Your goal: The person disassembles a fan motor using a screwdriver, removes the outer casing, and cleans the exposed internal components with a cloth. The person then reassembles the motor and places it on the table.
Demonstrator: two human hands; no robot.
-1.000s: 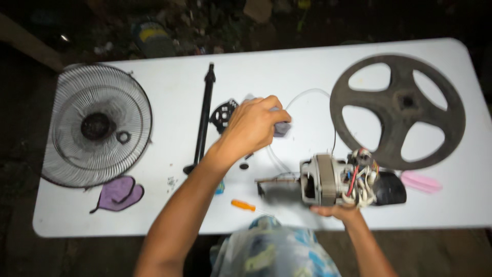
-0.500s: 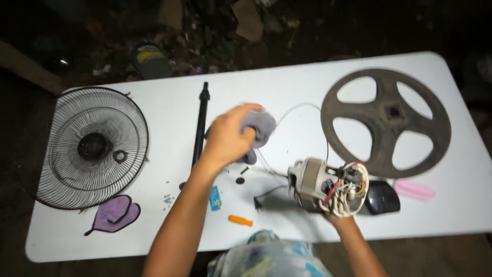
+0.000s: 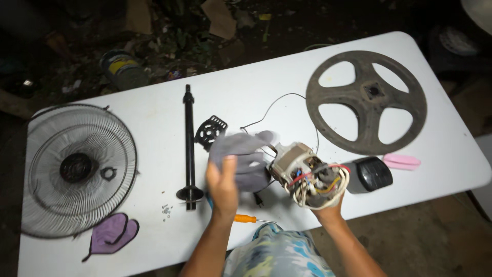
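Left hand (image 3: 224, 185) clutches a grey cloth (image 3: 241, 154) against the fan motor (image 3: 307, 174), gripped from beneath by the right hand (image 3: 328, 208) (wires facing up), above the white table (image 3: 154, 118), near the black pole (image 3: 189, 143).

I see a wire fan guard (image 3: 77, 169) far left of my hands, a round base (image 3: 366, 101) upper right, a black pole (image 3: 189, 143) just left.

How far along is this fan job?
Done: the fan is apart, with the wire grille, black pole and round base laid out on the white table. In hand: right hand holds the motor, left hand a grey cloth. Left: reassembly, by the look.
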